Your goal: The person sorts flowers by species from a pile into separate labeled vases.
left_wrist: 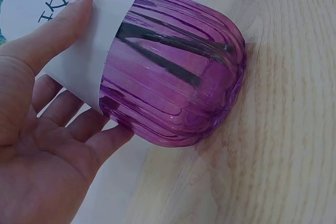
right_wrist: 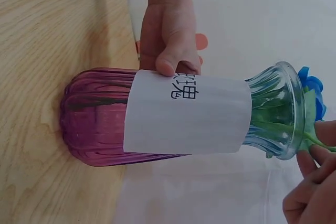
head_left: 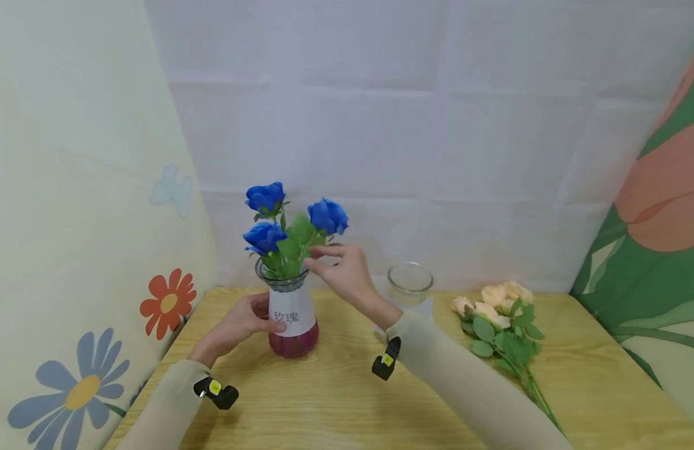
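Vase [head_left: 293,322], upright, left hand [head_left: 248,322] gripping at nine o'clock; rose stem [right_wrist: 313,139], leaning to one o'clock, pinched by right hand [head_left: 348,275].

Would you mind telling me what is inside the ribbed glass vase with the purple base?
Inside the vase, dark stems show through the purple base and green foliage through the bluish neck; the wrapped white paper label hides whatever lies behind it.

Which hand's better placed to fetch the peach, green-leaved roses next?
Probably the right hand: it's nearer those roses, though now pinching a green stem. The left hand is farther, gripping the purple ribbed glass vase.
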Available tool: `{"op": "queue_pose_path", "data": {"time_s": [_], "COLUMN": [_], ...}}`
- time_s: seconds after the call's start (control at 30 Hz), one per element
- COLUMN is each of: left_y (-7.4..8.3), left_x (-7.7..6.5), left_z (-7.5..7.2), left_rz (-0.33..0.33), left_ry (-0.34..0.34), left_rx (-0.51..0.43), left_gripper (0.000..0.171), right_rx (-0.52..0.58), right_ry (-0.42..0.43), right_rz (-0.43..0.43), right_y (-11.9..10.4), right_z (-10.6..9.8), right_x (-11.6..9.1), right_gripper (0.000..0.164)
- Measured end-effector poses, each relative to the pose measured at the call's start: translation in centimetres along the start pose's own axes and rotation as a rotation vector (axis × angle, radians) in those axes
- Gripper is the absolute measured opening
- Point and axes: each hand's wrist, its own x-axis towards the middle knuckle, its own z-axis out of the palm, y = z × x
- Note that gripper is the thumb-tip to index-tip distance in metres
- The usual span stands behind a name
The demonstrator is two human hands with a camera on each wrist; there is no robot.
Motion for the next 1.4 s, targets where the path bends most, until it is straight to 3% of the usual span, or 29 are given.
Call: {"op": "queue_pose_path", "data": {"time_s": [0.27,0.47,0.83,1.1,1.4], "left_y": [0.3,0.2,-0.1,-0.1,0.0], "left_x": [0.0,0.0,-0.1,-0.4,-0.4], "left_z": [0.3,0.3,0.3,0.2,0.0], "left_rz": [-0.021,-0.017,-0.018,-0.018,-0.01], "left_ry": [0.013,0.006,0.001,0.002,0.018], "left_rx": [-0.011,-0.018,-0.015,-0.014,0.009], "left_gripper": [0.072,0.071,0.073,0.074,0.077], "right_rx": [-0.03,-0.032,0.001,-0.042,-0.016], "right_ry": [0.013,0.05,-0.09,-0.151,-0.129], "right_rz": [0.022,0.047,0.041,0.16,0.268], "right_y": [-0.3,0.1,1.1,2.7,4.0], "right_z": [0.1,-0.9,-6.3,-10.6,-14.7], "right_x": [-0.1,-1.9,-9.6,-15.1,-18.9], "right_gripper": [0.017,0.012,0.009,0.007,0.011]}}
